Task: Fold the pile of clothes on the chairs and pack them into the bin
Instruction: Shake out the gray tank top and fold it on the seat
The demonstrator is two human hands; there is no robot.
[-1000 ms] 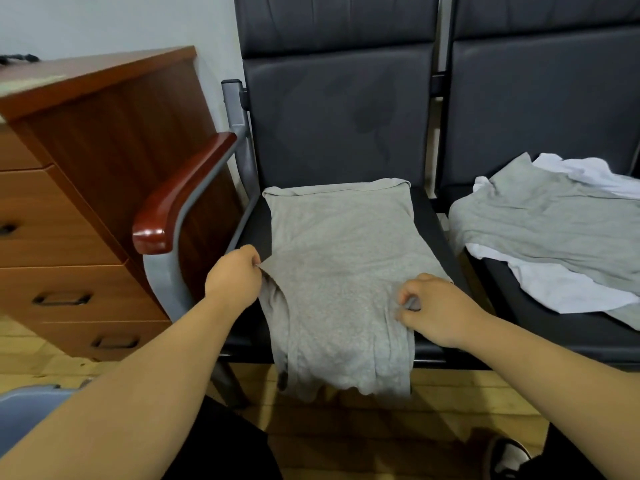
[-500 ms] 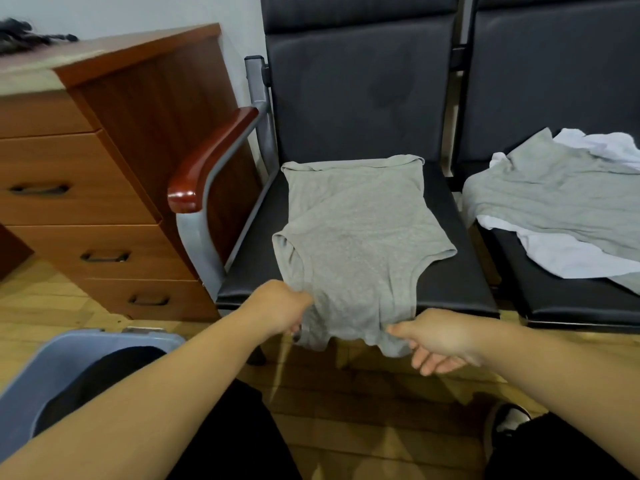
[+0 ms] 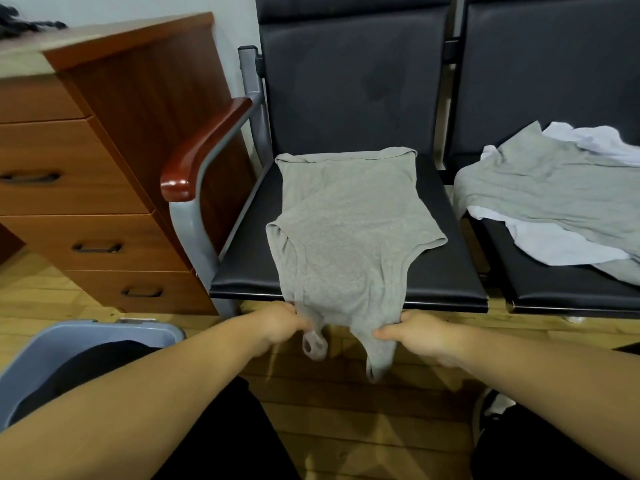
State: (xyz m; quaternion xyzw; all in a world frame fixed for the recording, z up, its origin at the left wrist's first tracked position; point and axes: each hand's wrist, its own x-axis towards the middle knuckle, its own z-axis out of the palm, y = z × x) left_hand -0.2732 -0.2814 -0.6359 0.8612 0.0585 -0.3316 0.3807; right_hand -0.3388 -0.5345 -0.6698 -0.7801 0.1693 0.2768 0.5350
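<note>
We're somewhere early-to-middle in this one, by our reckoning. Our left hand (image 3: 282, 322) has its fingers curled tight round one bottom corner of the grey tank top (image 3: 346, 237). Our right hand (image 3: 420, 332) pinches the other corner between thumb and fingers, so neither hand is free. The top runs away from both hands, up over the front edge of the chair seat (image 3: 450, 271) and flat along it. The strap ends dangle just below our knuckles. It looks narrowed at the sides, so we'd guess the next move is flipping the held end forward over the far half to finish the fold.

What's left is most of it, honestly. Out past the right hand, on the next seat, a grey shirt (image 3: 554, 192) lies rumpled on top of a white one (image 3: 561, 240), and neither is folded. The bin (image 3: 41, 355) sits on the floor, below and outside the left hand. Something dark shows in it, but we can't tell if that's packed clothing or just our own leg in the way.
</note>
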